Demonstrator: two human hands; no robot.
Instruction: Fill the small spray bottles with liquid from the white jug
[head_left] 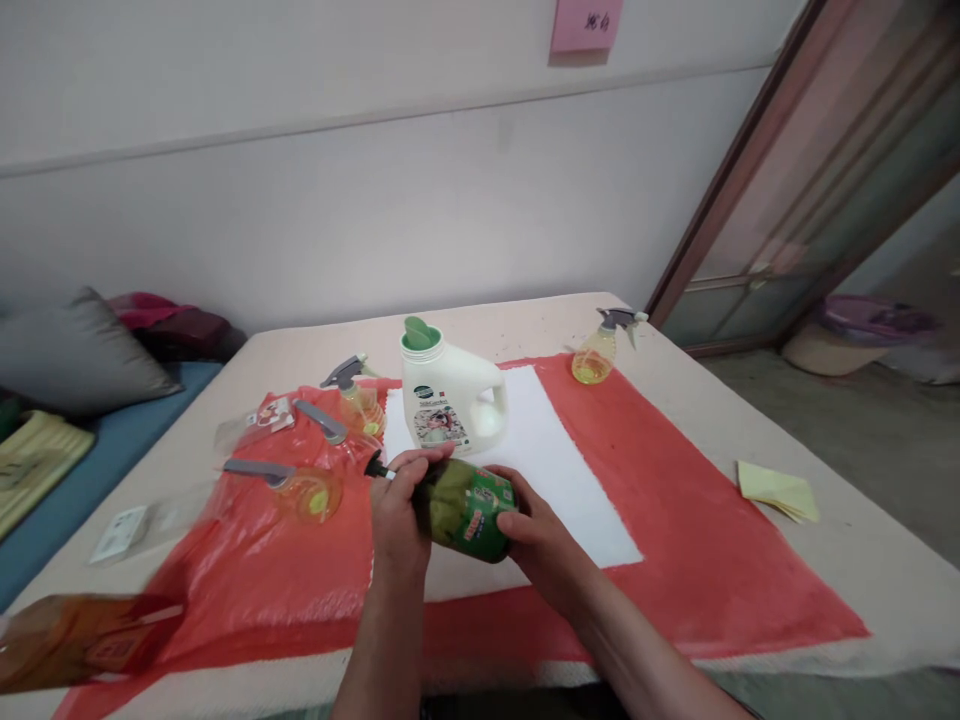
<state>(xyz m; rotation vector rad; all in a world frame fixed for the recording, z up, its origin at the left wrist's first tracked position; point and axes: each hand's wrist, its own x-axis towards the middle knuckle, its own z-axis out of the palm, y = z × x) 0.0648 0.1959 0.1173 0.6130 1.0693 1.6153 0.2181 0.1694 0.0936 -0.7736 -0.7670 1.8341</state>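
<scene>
Between my two hands a green pump bottle (469, 508) is held tilted, its black pump head pointing to the upper left. My left hand (401, 510) wraps the bottle's neck end. The base end is gripped by my right hand (536, 525), thumb on the label. Just behind stands a white jug (450, 395) with a handle and a green scoop-like piece (420, 335) in its open mouth. Under both lies a white sheet (562, 480) on a red plastic sheet (675, 540).
Spray bottles with yellow liquid stand at the back right (596, 355) and left (360, 400); another (307, 490) lies left. An orange-brown packet (82, 640) lies front left, yellow paper (776, 490) right. A small clear-bagged item (124, 530) sits at the table's left edge.
</scene>
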